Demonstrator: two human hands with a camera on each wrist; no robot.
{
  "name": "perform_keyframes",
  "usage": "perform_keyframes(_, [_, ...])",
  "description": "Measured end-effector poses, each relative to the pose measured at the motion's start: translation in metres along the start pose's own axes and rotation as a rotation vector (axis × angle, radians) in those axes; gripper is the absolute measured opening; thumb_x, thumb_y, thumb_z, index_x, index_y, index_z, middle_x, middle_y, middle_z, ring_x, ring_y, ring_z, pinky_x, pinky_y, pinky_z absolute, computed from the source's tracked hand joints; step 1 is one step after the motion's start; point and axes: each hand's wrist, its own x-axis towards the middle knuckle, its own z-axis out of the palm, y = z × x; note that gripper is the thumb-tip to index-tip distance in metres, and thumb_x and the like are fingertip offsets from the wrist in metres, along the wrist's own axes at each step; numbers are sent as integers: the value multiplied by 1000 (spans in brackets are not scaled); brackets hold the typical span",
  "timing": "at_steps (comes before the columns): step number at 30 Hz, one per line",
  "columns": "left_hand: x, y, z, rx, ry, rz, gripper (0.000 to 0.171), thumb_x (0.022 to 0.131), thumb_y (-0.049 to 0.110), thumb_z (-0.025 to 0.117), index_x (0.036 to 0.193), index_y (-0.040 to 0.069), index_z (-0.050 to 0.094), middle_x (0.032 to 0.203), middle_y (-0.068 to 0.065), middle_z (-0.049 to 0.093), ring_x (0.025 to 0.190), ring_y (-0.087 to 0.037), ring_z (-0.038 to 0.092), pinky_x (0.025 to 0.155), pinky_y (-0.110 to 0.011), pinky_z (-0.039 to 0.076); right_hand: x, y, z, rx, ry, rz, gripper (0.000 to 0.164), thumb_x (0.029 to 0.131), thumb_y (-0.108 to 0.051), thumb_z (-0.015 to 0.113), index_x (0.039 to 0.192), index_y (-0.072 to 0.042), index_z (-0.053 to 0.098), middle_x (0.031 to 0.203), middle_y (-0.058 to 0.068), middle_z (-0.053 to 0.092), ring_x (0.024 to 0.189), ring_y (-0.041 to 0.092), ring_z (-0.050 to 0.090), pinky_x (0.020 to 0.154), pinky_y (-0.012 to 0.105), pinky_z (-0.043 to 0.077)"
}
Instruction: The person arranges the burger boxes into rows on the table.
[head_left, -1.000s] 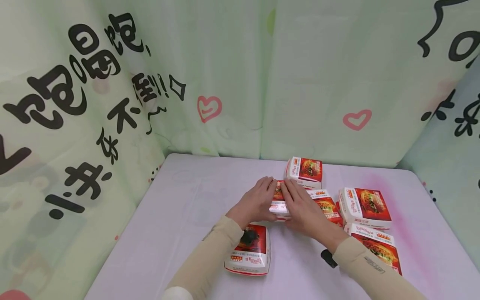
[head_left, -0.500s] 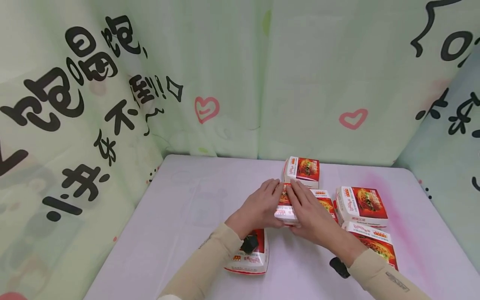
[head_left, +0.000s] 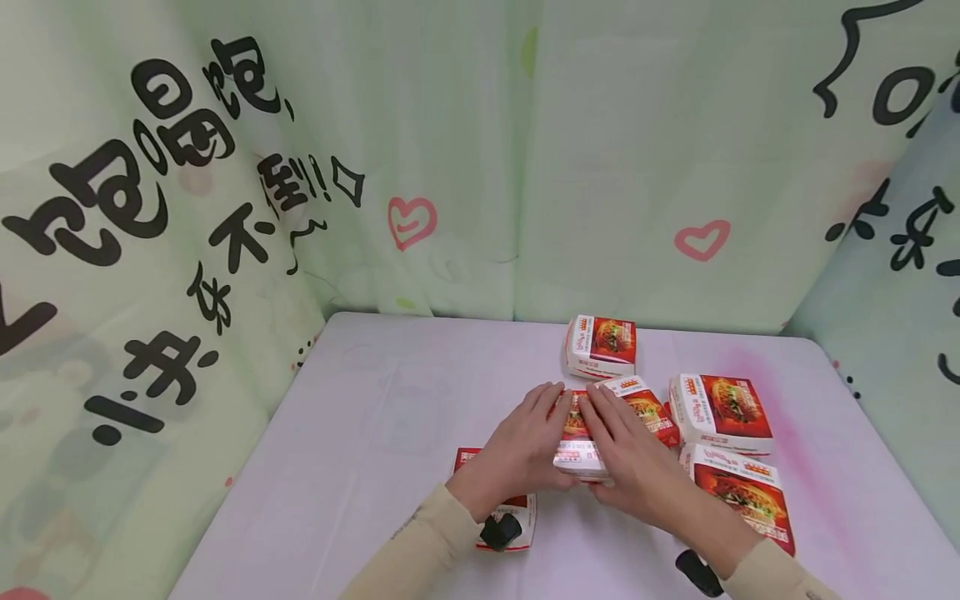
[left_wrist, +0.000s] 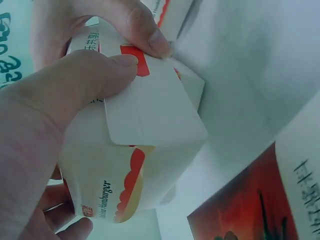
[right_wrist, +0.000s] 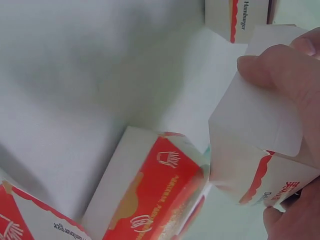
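Observation:
A red-and-white hamburger box (head_left: pixel 583 457) is gripped between my two hands near the middle of the table. My left hand (head_left: pixel 517 450) holds its left side, fingers over the top. In the left wrist view its thumb presses the white flap of the box (left_wrist: pixel 155 112). My right hand (head_left: pixel 641 467) holds the right side, and the right wrist view shows its thumb on the white face of the box (right_wrist: pixel 255 110). Just behind the right fingers sits another hamburger box (head_left: pixel 651 408). Under my left wrist lies one more box (head_left: pixel 519 521), partly hidden.
At the back of the table stands a hamburger box (head_left: pixel 602 346). Two further boxes, one behind (head_left: pixel 722 414) and one nearer (head_left: pixel 742 492), stand on the right. Curtains (head_left: pixel 450 150) with black writing and hearts enclose the white table (head_left: pixel 360 433).
Both hands have drawn the gripped box toward me and slightly right, away from the box at the back. More of the box behind the right hand now shows. The other boxes keep their places.

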Motion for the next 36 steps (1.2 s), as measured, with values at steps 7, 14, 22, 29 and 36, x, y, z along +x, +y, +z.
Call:
perform_keyframes(7, [-12,8,-3,-55,-6,-13,103,65,63,65,142,12,20,145,-3,24,134,-16,21,101,-24,36,-12,-7,-5,2,4,15,109,60,-42,79,144,-11,17,150,8,13,137,28,12,111,42,19])
perform_keyframes(14, [-26,16,1,-89,-27,-22,104,65,64,64,143,14,19,146,-1,23,134,-15,20,101,-26,37,-26,-16,-1,11,-27,35,111,59,-45,79,144,-13,15,151,6,13,138,25,9,106,46,29])
perform_keyframes(22, [-37,23,6,-91,-42,-9,102,66,66,62,143,15,19,146,0,24,134,-14,21,97,-25,41,-39,-22,5,33,2,26,113,57,-45,80,144,-13,15,151,5,11,138,25,8,105,15,-17])
perform_keyframes(29, [-42,29,15,-85,-60,16,103,65,71,57,143,16,20,146,0,23,133,-15,22,100,-26,39,-51,-26,12,59,-34,60,112,58,-44,80,144,-13,15,151,6,11,138,25,10,104,14,-19])
perform_keyframes(36, [-46,30,26,-48,-58,51,104,62,77,53,142,19,22,146,0,24,134,-16,22,108,-32,28,-59,-28,21,84,-81,96,113,59,-48,78,145,-17,11,151,0,8,138,22,10,101,12,-20])
